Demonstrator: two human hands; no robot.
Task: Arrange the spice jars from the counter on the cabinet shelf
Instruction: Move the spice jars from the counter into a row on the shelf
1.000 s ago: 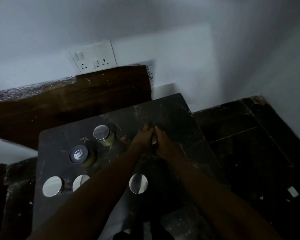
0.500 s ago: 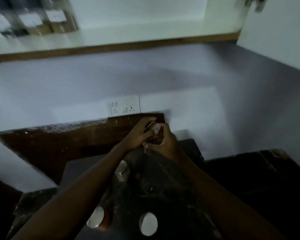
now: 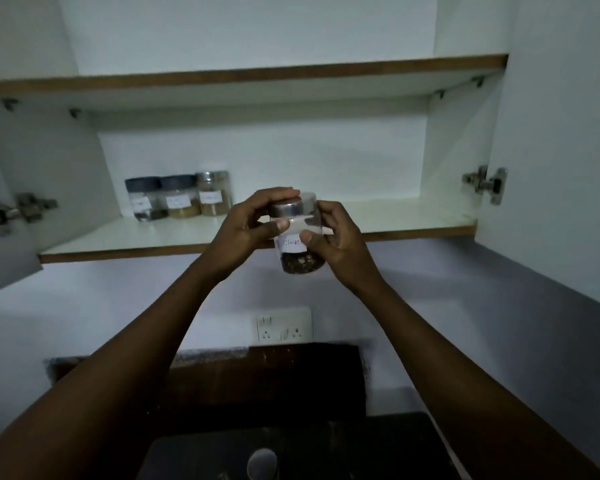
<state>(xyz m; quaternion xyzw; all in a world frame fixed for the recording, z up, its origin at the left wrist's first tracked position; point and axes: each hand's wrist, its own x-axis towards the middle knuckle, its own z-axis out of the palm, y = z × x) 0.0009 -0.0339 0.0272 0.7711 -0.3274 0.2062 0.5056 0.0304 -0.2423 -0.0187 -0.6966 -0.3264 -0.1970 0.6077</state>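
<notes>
I see both hands raised in front of the shelf (image 3: 291, 244). The left hand (image 3: 246, 233) pinches the lid and the right hand (image 3: 336, 244) grips the jar (image 3: 297, 237), label toward me, probably to read it before placing beside the three jars (image 3: 179, 197).

Dim kitchen corner with a plain pale wall (image 3: 430, 306). A white double wall socket (image 3: 284, 330) sits above a dark brown wooden backsplash panel (image 3: 257, 379). Metal door hinges (image 3: 485, 183) show on the open white cabinet's side panels.
</notes>
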